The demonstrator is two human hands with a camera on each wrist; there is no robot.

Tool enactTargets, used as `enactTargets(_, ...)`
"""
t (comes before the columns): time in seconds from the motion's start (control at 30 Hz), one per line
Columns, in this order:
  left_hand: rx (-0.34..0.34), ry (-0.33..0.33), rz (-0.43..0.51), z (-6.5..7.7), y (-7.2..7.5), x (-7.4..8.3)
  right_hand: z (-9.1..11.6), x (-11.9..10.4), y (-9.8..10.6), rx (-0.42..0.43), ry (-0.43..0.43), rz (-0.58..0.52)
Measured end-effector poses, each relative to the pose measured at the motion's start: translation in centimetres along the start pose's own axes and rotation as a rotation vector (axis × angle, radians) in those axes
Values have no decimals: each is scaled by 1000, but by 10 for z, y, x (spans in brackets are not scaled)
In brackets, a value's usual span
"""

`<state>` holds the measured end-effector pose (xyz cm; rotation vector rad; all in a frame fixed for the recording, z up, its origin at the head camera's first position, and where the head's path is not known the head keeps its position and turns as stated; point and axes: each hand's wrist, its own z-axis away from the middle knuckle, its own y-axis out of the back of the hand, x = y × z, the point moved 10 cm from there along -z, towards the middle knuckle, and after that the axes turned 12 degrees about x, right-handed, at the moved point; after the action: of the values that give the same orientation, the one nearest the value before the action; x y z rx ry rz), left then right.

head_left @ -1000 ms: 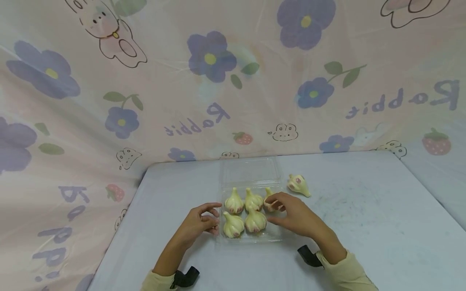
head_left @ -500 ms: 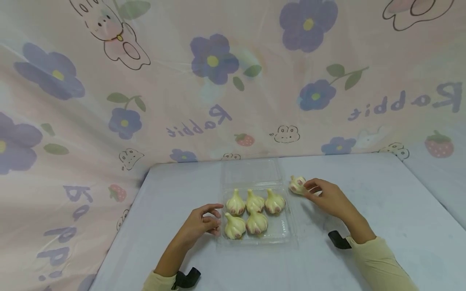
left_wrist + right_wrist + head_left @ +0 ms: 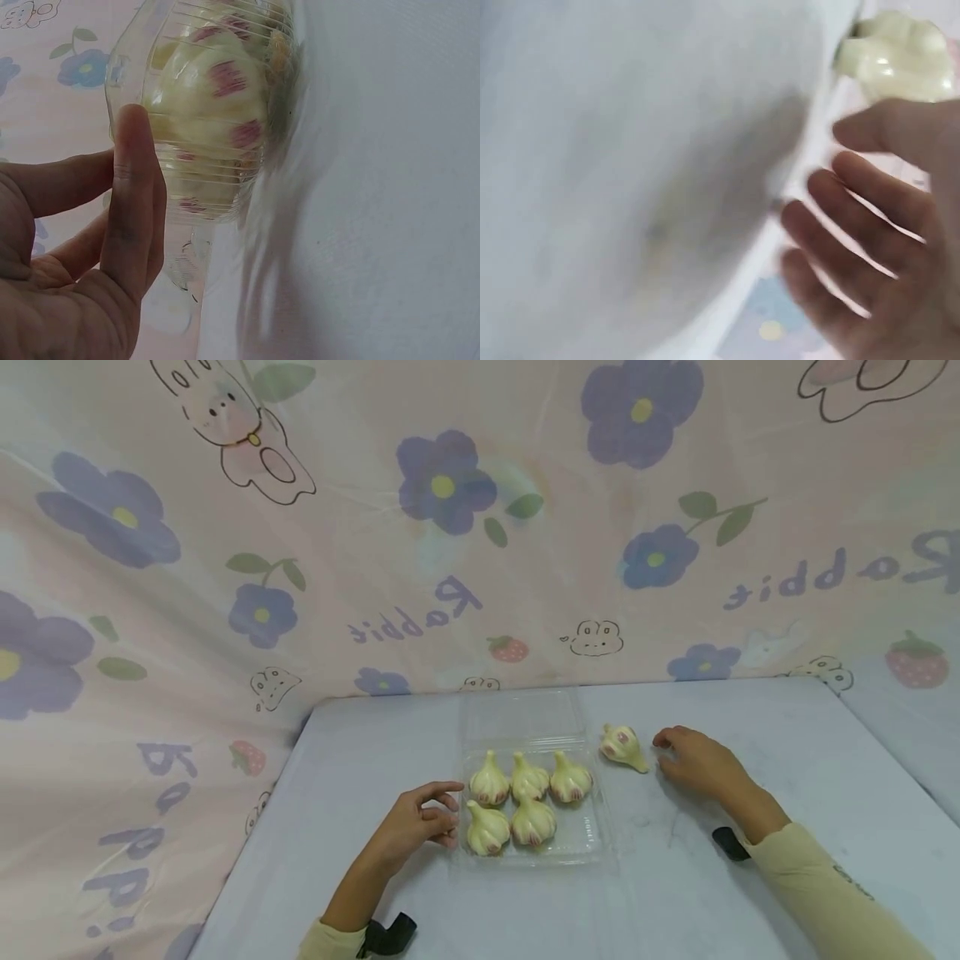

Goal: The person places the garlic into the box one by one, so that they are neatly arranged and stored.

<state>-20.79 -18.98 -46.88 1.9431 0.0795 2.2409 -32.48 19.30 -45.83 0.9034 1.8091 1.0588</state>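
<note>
In the head view, a clear plastic clamshell box [image 3: 579, 837] lies with its lid folded back, several garlic bulbs [image 3: 489, 779] inside it. Its front right spot holds no bulb. Beside the box's left edge is my left hand [image 3: 420, 822], fingers extended; the left wrist view has a fingertip of this hand [image 3: 90, 240] at the box's rim. One loose garlic bulb [image 3: 622, 747] lies on its side to the right of the box. Just right of that bulb, and apart from it, my right hand [image 3: 697, 764] holds nothing, its fingers loosely bent and spread in the right wrist view.
The box's transparent lid [image 3: 521, 714] lies flat toward the rear of the white table [image 3: 750, 710]. Behind the table hangs a printed cloth [image 3: 525, 568] with flowers and rabbits. A black wrist mount [image 3: 390, 935] sits on the left wrist.
From the back right bulb in the box, my right hand has moved right to the loose bulb, then a little beyond it. My left hand stays at the box's left edge.
</note>
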Motion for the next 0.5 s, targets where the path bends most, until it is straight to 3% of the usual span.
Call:
enactTargets(0.23, -1, 3, 2, 0, -1, 0, 11, -19, 1, 77, 41, 56)
enactTargets(0.5, 8, 5, -12, -1, -1, 0, 12, -27, -1, 90, 33, 53)
